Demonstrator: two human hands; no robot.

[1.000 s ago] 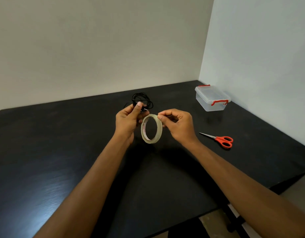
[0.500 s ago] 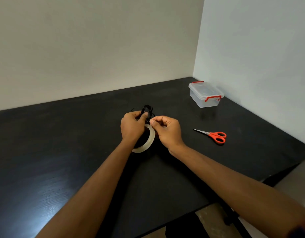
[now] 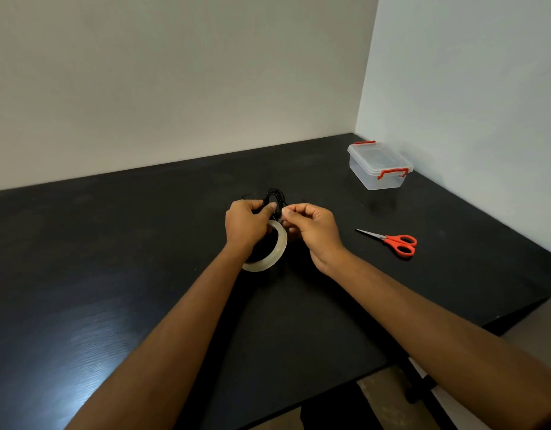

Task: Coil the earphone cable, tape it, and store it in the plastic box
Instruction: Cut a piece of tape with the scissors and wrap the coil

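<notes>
Earphone cable (image 3: 274,197) is bunched into a black coil over mid-table (image 3: 112,274), gripped between my left hand's (image 3: 246,223) thumb and curled fingers. The tape roll (image 3: 279,249) sits just under that wrist. My right hand (image 3: 311,226) seems to be pinching its loose end right beside the coil. I'd keep the strip taut and wrap snug before grabbing the scissors (image 3: 392,240). The clear strip barely shows, and I can't spot the earbuds or plug. Plastic box (image 3: 378,166) is lidded, far corner.
</notes>
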